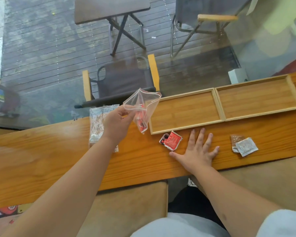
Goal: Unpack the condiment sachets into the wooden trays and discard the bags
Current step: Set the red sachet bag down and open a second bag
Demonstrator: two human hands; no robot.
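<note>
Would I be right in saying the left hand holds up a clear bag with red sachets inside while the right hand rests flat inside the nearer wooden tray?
Not quite: the head view shows the right hand flat on the counter, in front of the nearer wooden tray. The left hand does hold the clear bag.

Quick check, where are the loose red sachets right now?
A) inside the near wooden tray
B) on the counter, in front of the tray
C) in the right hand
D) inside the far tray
B: the red sachets lie on the counter just outside the near tray rim, beside the flat right hand; both trays hold nothing.
</note>
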